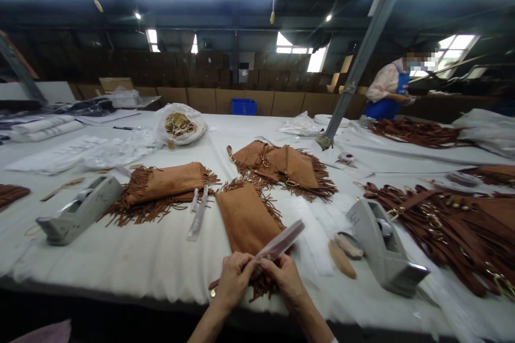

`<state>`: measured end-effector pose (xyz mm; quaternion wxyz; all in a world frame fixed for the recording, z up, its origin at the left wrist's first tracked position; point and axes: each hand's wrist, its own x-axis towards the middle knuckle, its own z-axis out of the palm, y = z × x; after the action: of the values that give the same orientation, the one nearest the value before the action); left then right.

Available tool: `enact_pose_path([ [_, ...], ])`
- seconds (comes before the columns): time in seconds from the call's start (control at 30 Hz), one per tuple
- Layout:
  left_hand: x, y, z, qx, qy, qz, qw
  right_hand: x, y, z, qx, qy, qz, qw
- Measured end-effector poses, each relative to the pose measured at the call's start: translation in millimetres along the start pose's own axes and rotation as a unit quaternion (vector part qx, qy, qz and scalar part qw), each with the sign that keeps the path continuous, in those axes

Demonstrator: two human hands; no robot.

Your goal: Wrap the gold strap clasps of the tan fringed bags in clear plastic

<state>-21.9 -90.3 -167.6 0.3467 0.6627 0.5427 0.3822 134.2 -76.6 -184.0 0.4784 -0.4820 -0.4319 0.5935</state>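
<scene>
My left hand (237, 274) and my right hand (284, 278) meet near the table's front edge, both closed in a pinch on the lower end of a narrow translucent plastic sleeve (282, 239). The sleeve points up and to the right. What lies inside it I cannot make out. Just beyond my hands, and partly behind them, a tan fringed bag (245, 213) lies flat. Some brown fringe and a small gold-coloured metal piece show beside my wrists. Similar plastic sleeves (198, 218) rest to the left of that bag.
Grey tape dispensers stand left (82, 209) and right (386, 246). More fringed bags lie at left (169, 179) and farther back (295, 166). Brown straps (434, 225) with metal clips pile up at right. A metal post (358, 59) rises from the table. A co-worker (388, 88) stands far right.
</scene>
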Motion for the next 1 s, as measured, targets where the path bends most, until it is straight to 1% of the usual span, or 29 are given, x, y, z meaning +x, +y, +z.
enact_pose_path([
  [0.13,-1.1,-1.3,8.5,-0.078,0.051,-0.057,0.994,0.6,1.5,0.3,-0.001,0.004,0.007,1.000],
  [0.2,-2.4,-1.9,11.6,-0.079,0.070,-0.058,0.993,1.5,1.9,0.2,-0.017,0.005,0.011,1.000],
  [0.3,-5.4,-4.8,12.1,-0.032,0.086,-0.031,0.995,2.8,3.3,0.6,-0.044,0.021,0.017,0.999],
  [0.4,-9.7,-10.6,11.7,0.022,0.080,-0.002,0.997,2.8,3.5,2.3,-0.048,0.034,0.023,0.998],
  [0.47,-12.5,-14.3,13.2,0.042,0.082,0.011,0.996,1.8,1.2,3.6,-0.032,0.031,0.030,0.999],
  [0.63,-16.5,-14.8,18.6,0.100,0.082,0.050,0.990,-0.8,-9.2,6.1,0.061,-0.004,0.069,0.996],
  [0.7,-17.5,-11.1,18.4,0.134,0.065,0.069,0.986,-1.5,-11.1,7.2,0.036,0.002,0.056,0.998],
  [0.8,-19.6,-5.0,16.1,0.166,0.026,0.092,0.981,-2.3,-9.2,8.8,-0.061,0.049,0.001,0.997],
  [0.87,-20.8,-1.6,14.3,0.155,0.023,0.082,0.984,-2.8,-5.6,9.0,-0.076,0.060,-0.013,0.995],
  [0.97,-19.6,2.4,12.0,0.111,0.055,0.029,0.992,-3.6,0.7,7.1,-0.025,0.043,-0.010,0.999],
  [1.0,-18.2,3.6,11.2,0.106,0.051,0.014,0.993,-3.8,2.4,6.0,-0.005,0.035,-0.007,0.999],
])
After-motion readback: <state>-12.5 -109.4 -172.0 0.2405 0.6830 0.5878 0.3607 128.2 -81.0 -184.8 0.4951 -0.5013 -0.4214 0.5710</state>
